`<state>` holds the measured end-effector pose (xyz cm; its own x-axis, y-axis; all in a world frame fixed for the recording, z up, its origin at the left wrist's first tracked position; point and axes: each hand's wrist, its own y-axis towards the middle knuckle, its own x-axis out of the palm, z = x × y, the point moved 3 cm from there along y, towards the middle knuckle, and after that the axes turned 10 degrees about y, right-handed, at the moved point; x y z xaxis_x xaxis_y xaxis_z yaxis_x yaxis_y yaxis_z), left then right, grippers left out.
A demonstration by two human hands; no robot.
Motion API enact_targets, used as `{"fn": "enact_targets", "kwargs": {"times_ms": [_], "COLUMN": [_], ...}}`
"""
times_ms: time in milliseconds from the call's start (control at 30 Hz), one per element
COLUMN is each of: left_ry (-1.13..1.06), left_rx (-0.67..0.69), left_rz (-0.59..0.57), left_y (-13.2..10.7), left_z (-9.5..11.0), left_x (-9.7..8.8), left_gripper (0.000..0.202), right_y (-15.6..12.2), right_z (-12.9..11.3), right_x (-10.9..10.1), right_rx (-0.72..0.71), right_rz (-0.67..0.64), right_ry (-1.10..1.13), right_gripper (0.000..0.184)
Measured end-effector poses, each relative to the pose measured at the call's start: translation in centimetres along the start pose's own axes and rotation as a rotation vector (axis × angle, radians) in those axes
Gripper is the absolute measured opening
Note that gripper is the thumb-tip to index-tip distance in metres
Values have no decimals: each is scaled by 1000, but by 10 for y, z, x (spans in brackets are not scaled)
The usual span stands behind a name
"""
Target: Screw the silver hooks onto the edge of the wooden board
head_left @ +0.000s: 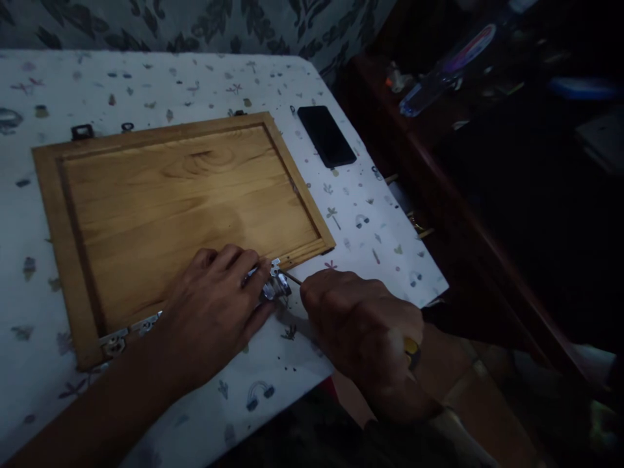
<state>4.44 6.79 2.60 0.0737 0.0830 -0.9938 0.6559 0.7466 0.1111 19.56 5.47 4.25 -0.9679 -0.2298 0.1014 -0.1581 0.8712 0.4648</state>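
A framed wooden panel (190,195) lies on the table with its raised border facing up. My left hand (214,312) rests over the panel's near edge, its fingers and thumb closed about a shiny metal hinge (275,286) near the right corner. In a fist, my right hand (363,325) grips a screwdriver (293,278). The thin shaft points left, its end at the hinge; a yellow and black handle end shows behind the palm. More metal fittings (114,343) sit along the near edge by the left corner, partly covered by my left forearm.
A black phone (327,135) lies right of the panel on the patterned tabletop (390,260). Small dark fittings (82,132) stand along the panel's far edge. Beyond the table's right side, a plastic bottle (448,65) lies on a dark surface. A patterned wall is behind.
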Motion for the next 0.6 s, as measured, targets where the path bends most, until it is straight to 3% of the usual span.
{"fn": "enact_targets", "kwargs": {"times_ms": [67, 267, 333, 600], "left_ry": [-2, -25, -28, -160], "left_rx": [-1, 9, 7, -38], "left_rz": [19, 39, 19, -38], "left_y": [0, 0, 0, -3], "left_z": [0, 0, -1, -7], "left_x": [-1, -2, -2, -11], "left_gripper": [33, 31, 30, 35], "right_y": [2, 7, 7, -1], "right_z": [-1, 11, 9, 11], "right_x": [1, 3, 4, 6], "right_rx": [-131, -201, -300, -221], "right_rz": [94, 35, -2, 78], "right_ry": [140, 116, 173, 102], "right_gripper": [44, 44, 44, 47]}}
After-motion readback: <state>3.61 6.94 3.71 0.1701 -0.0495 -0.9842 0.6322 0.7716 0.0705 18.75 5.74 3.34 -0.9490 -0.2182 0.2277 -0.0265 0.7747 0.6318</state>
